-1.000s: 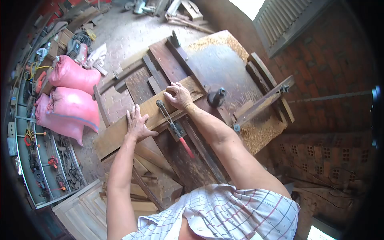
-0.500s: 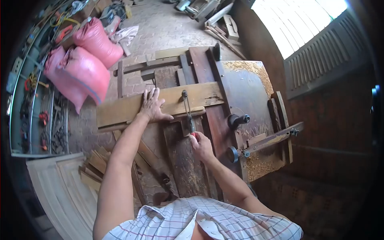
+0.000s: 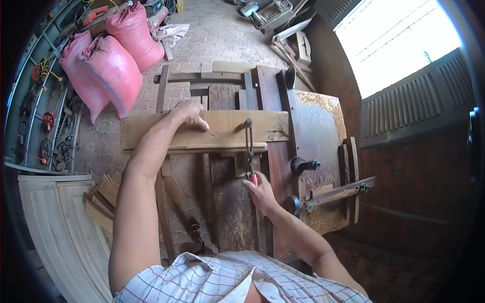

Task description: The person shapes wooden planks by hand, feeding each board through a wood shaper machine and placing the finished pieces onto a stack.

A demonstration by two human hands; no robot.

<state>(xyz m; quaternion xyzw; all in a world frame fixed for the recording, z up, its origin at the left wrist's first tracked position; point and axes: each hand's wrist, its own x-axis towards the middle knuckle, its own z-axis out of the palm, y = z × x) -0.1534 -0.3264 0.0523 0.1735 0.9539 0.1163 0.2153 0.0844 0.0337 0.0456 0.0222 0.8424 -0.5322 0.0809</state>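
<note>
A wide wooden board lies crosswise over the workbench, with a chipped patch near its right end. A thin wood strip runs along its near edge. My left hand is on the board's far edge, with the thumb on top and the fingers curled over the edge, partly hidden. My right hand is closed round the red handle of a clamp. The clamp's long frame reaches over strip and board, and its dark end rests on the board's face.
A machine table with wood shavings stands on the right, with a black knob handle sticking up. Pink sacks stand at the far left. Wood offcuts and a pale panelled door are at the near left.
My left hand has gone from lying flat on the board to curling over its far edge. My right hand stays on the clamp handle. The camera view has turned slightly.
</note>
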